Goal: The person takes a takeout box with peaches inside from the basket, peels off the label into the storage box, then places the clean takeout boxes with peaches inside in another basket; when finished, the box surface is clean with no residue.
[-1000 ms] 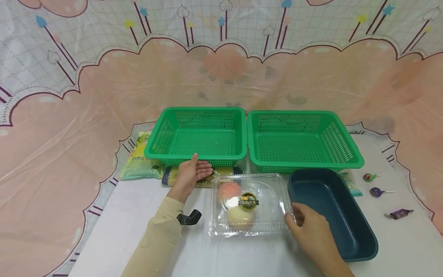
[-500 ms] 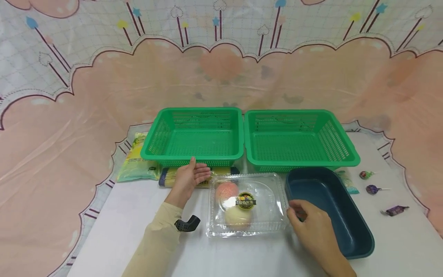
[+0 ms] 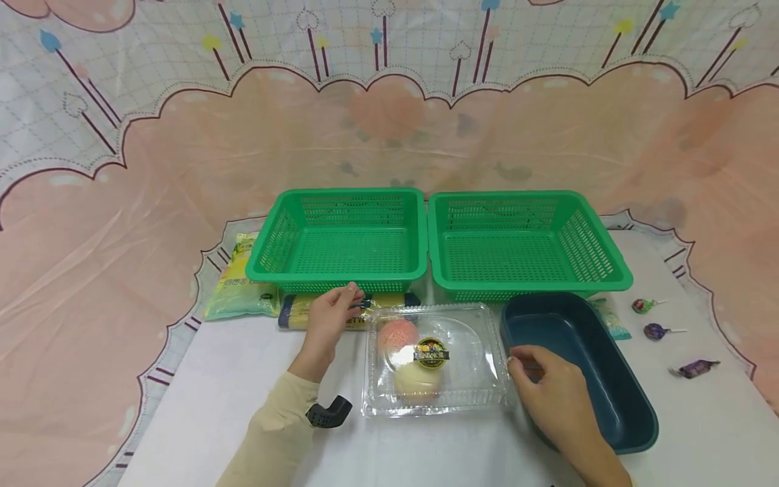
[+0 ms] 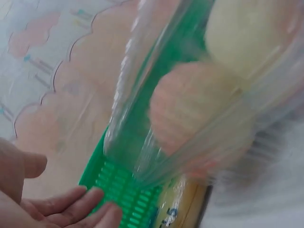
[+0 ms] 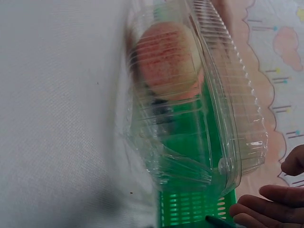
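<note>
A clear plastic clamshell box (image 3: 468, 389) lies on the white table between my hands, a round label on its lid. Two peaches, one pink (image 3: 398, 335) and one pale (image 3: 418, 381), show through its left half. My left hand (image 3: 328, 321) is by the box's back left corner, over a long yellow packet (image 3: 295, 312); in the left wrist view its thumb and fingers are spread apart, holding nothing. At the box's right edge is my right hand (image 3: 556, 392), fingers loosely bent. The right wrist view shows its fingers (image 5: 266, 206) apart from the plastic.
Behind stand two green baskets (image 3: 337, 277) (image 3: 529, 287) side by side. A dark blue tub (image 3: 639, 412) sits beside my right hand. Two lollipops (image 3: 642, 306) (image 3: 656, 331) and a wrapped candy (image 3: 696, 368) lie at right. A yellow-green bag (image 3: 240, 291) leans at left, a small packet (image 3: 611, 321) behind the tub.
My left hand has turned, its fingers drawing in toward the thumb. The right hand's fingers have drawn slightly away from the box edge. The box stays in place; the head view shifted a little.
</note>
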{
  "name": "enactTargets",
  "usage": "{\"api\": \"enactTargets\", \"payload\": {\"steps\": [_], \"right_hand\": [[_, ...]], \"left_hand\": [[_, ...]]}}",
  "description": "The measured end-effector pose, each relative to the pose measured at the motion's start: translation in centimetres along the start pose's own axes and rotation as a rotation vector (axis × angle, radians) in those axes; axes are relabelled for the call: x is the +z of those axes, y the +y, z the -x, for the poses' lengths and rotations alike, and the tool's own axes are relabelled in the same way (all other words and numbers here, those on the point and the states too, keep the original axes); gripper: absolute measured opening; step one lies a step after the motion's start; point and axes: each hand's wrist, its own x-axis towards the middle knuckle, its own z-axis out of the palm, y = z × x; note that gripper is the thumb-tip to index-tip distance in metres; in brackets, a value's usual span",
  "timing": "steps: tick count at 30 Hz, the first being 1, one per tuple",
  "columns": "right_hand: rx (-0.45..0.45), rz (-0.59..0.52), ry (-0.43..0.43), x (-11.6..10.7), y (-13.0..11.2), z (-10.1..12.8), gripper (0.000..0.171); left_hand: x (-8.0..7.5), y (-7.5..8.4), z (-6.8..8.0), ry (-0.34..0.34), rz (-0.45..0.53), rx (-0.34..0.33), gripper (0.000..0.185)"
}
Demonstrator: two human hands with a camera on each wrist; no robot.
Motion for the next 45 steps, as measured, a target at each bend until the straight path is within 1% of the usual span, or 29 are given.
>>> {"api": "enactTargets", "payload": {"steps": [2,6,9,11,14,16,18,21,23,26,30,32,37,42,45], "right_hand": [[-0.001,0.000,0.007,-0.1,0.1,-0.1,0.018],[0.000,0.000,0.013,-0.4,0.2,-0.2,0.017],[0.014,0.001,0.005,-0.6,0.2,-0.3,0.018],[0.028,0.003,0.003,-0.7,0.2,-0.4,0.019],[0.028,-0.008,-0.002,-0.2,-0.2,-0.5,0.018],[0.006,-0.030,-0.009,0.3,-0.5,-0.7,0.018],[-0.024,-0.057,-0.019,0.8,-0.8,-0.9,0.017],[-0.064,-0.087,-0.015,1.2,-1.2,-1.1,0.016],[-0.071,-0.090,0.002,1.0,-1.2,-1.1,0.014],[-0.072,-0.078,0.027,0.3,-0.9,-1.0,0.014],[-0.058,-0.048,0.041,-0.9,-0.3,-0.9,0.014],[-0.056,-0.040,0.037,-1.0,-0.3,-1.0,0.014],[-0.061,-0.039,0.017,-1.2,-0.6,-1.3,0.015],[-0.085,-0.033,0.017,-1.4,-0.9,-1.7,0.016],[-0.083,-0.028,0.013,-1.7,-1.2,-2.2,0.016]], "left_hand": [[0.5,0.1,0.6,-0.010,-0.091,0.030,0.048],[1.6,0.2,1.8,-0.061,-0.268,0.064,0.062],[2.5,0.1,2.5,-0.095,-0.368,0.076,0.076],[2.9,-0.2,3.0,-0.125,-0.415,0.081,0.083],[2.7,-0.6,3.8,-0.153,-0.466,0.096,0.092],[2.2,-0.8,4.4,-0.152,-0.500,0.091,0.095],[1.7,-1.0,4.9,-0.129,-0.523,0.086,0.096],[1.3,-1.2,5.4,-0.098,-0.517,0.047,0.097],[1.5,-1.2,5.5,-0.091,-0.488,0.028,0.098],[2.5,-1.3,5.3,-0.091,-0.439,0.002,0.099],[4.2,-1.4,4.9,-0.104,-0.391,-0.003,0.098],[4.4,-1.5,4.8,-0.102,-0.375,-0.006,0.098],[4.5,-1.8,4.7,-0.105,-0.349,-0.015,0.098],[4.2,-1.9,4.7,-0.104,-0.313,-0.028,0.099],[4.1,-1.9,4.7,-0.100,-0.285,-0.044,0.100]]}}
